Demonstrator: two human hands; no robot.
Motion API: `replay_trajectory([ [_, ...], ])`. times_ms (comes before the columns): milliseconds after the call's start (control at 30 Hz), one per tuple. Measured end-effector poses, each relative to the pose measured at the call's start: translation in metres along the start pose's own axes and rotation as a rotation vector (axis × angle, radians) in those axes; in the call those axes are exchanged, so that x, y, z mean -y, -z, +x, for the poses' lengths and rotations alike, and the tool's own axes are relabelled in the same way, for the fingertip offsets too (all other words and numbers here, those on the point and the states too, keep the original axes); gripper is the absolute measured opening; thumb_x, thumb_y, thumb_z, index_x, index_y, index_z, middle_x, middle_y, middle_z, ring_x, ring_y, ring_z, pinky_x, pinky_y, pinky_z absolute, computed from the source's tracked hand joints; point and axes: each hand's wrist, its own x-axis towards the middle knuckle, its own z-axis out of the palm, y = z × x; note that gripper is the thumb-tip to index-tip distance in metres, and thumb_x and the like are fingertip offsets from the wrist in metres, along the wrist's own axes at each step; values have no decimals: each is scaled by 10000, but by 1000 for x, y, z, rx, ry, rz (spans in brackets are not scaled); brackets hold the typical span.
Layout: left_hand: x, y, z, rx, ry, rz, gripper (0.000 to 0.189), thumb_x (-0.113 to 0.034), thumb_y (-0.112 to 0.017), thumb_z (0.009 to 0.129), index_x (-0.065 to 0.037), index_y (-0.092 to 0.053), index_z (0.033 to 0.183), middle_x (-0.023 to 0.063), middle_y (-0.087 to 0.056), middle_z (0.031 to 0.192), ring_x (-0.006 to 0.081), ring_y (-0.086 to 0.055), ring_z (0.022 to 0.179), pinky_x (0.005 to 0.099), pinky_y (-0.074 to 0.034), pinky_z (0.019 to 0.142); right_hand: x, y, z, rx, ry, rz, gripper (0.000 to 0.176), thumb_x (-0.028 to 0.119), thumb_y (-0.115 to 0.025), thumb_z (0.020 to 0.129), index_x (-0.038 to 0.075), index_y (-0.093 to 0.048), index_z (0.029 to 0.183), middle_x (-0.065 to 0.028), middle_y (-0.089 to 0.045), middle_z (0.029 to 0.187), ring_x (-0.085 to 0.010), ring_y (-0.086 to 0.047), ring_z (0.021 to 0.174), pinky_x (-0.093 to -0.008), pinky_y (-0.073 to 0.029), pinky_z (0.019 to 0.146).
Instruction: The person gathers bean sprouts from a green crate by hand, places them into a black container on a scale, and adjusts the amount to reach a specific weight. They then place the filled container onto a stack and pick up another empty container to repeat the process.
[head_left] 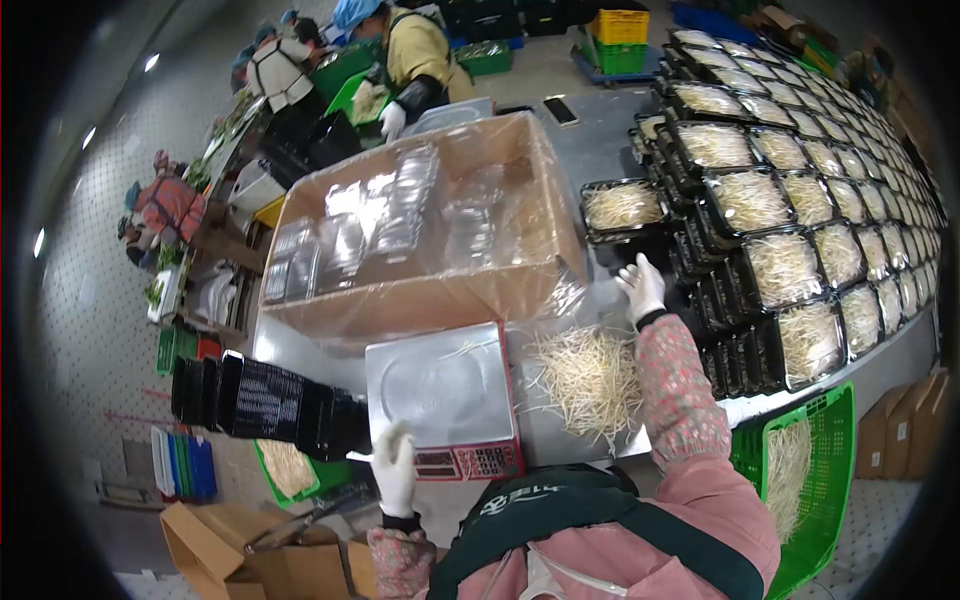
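Note:
My right hand (643,287), in a white glove, reaches forward with its fingers apart. Just beyond it sits a black tray of bean sprouts (622,206), apart from the fingertips as far as I can see. A loose heap of bean sprouts (588,382) lies on the table below my right wrist. My left hand (395,468), also gloved, is at the front left corner of a kitchen-type weighing scale (438,385), thumb and fingers apart. A few sprouts rest on the scale's metal plate. Left of that hand, a stack of black trays (270,400) lies on its side.
Stacked, filled sprout packs (785,265) crowd the right side. A cardboard box (420,312) with clear plastic lids stands behind the scale. A green crate of sprouts (845,480) is at lower right. A phone (561,110) lies at the back; a co-worker (415,55) stands beyond.

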Motion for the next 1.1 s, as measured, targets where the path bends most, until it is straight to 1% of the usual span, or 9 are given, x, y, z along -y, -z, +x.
replay_trajectory([
  [133,21,71,32,-434,-417,677,538,-79,-667,878,0,-458,1367,191,-401,1462,338,-346,1378,442,-278,1131,3,68,-68,99,-61,-61,202,191,-665,919,97,-594,1083,-55,-603,861,-216,-607,782,-384,-533,722],
  [233,36,134,57,-679,-243,1031,777,-259,-729,843,-4,-328,1457,227,-246,1547,424,-153,1447,502,-199,1167,5,113,-92,127,-47,-166,189,173,-635,937,98,-580,1102,-36,-586,833,-172,-568,702,-330,-507,627],
  [300,66,170,75,-697,-218,1256,719,-310,-699,860,-10,-381,1431,273,-350,1476,438,-273,1393,524,-235,1143,10,123,-109,95,-12,-210,177,176,-633,939,104,-585,1094,-26,-596,829,-152,-575,675,-300,-508,601],
  [367,71,179,85,-266,133,1095,587,-348,-632,897,-58,-474,1382,276,-497,1353,443,-422,1286,517,-314,1093,8,121,-121,54,53,-259,181,186,-633,942,103,-587,1096,-21,-617,834,-139,-592,662,-276,-510,580],
  [433,127,182,93,13,91,1033,439,-339,-584,916,-97,-593,1282,240,-622,1182,417,-559,1131,479,-413,1012,4,107,-132,120,127,-337,175,199,-629,947,97,-587,1083,-21,-634,836,-123,-602,651,-255,-509,564],
  [567,159,160,93,-160,-8,859,328,-302,-575,908,-86,-698,1121,192,-693,1017,358,-656,985,431,-504,894,-10,28,-190,383,249,-608,159,158,-610,955,52,-591,1072,-19,-631,861,-130,-623,722,-271,-536,671],
  [733,131,161,90,-494,43,771,257,-263,-803,748,-45,-669,778,119,-676,732,278,-657,677,358,-499,664,-64,-62,-241,737,790,-1249,342,207,-654,895,61,-597,1198,-130,-626,1196,-281,-564,1154,-381,-412,1013],
  [967,78,156,95,-638,-232,447,229,-146,-815,771,-4,-638,798,14,-593,676,95,-497,647,284,-450,618,-173,-121,-279,1169,1011,-1726,634,447,-559,901,110,-420,1419,-172,-371,1490,-421,-263,1402,-600,-146,1133],
  [1100,39,118,109,-574,-368,61,254,-102,-710,891,71,-589,1031,73,-633,899,144,-539,791,302,-479,740,-153,-97,-266,725,931,-1835,689,480,-533,907,96,-377,1457,-209,-330,1512,-460,-208,1418,-611,-116,1139],
])
